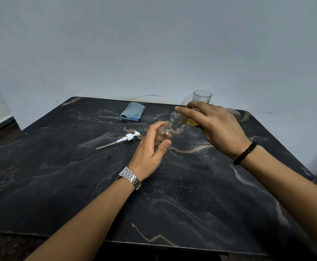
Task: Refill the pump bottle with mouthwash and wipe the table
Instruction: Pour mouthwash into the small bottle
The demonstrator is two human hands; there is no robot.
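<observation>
The left hand (150,147) grips the upright pump bottle (165,131); at its 2 o'clock, the right hand (216,125) grips the tilted mouthwash bottle (180,117).

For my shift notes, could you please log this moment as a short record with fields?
left hand: grips small bottle, upright on table
right hand: holds mouthwash bottle tilted, mouth just above the small bottle's open neck
pump: off, lying on table, left of small bottle
cloth: folded, far side
glass: behind right hand
</observation>
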